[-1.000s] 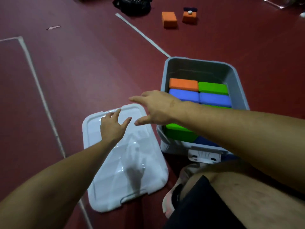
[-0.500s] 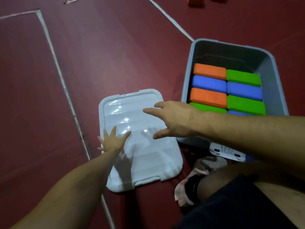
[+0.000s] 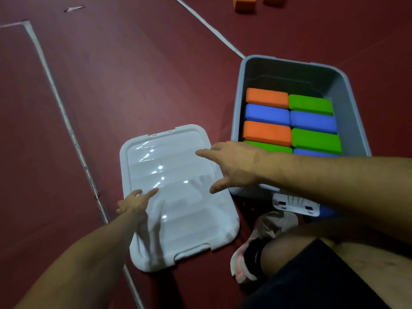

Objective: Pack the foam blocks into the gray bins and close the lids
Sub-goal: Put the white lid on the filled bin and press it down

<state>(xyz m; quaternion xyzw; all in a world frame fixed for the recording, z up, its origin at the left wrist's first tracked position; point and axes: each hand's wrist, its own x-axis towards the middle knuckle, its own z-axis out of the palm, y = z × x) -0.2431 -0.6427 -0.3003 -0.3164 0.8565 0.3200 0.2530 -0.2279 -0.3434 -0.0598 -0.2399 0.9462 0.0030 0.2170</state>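
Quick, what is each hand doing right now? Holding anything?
Left hand: open, at the left edge of the lid, no grip visible.
Right hand: open, fingers spread above the lid, holding nothing.

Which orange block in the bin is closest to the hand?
The nearer orange block, in the bin's left column. It sits just beyond the right hand. The other orange block lies farther back, past a blue block.

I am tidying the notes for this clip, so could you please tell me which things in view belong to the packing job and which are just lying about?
Belongs to the job:
- gray bin, open
- foam blocks packed inside it
- white lid flat on the floor
- left hand and right hand, both reaching for the lid

Just lying about:
- white floor tape
- shoe
- small scrap on the floor
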